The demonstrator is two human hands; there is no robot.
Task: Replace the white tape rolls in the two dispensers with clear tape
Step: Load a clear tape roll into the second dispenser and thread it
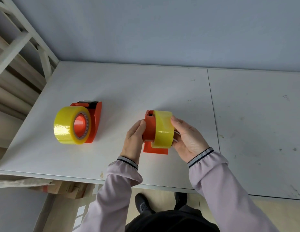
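Two orange tape dispensers stand on the white table (162,86). The left dispenser (96,118) carries a yellowish clear tape roll (66,127) on its orange hub and nobody touches it. The right dispenser (150,129) stands near the table's front edge. My left hand (135,136) grips its orange side. My right hand (186,136) holds a second yellowish clear tape roll (162,128) against the dispenser, thumb on the roll's top. The hub under this roll is hidden. No white tape roll is in view.
A seam (213,106) divides the tabletop at the right. A white metal frame (20,47) stands at the far left. Cardboard boxes (65,188) sit under the table's front edge. My shoes (142,205) show on the floor below.
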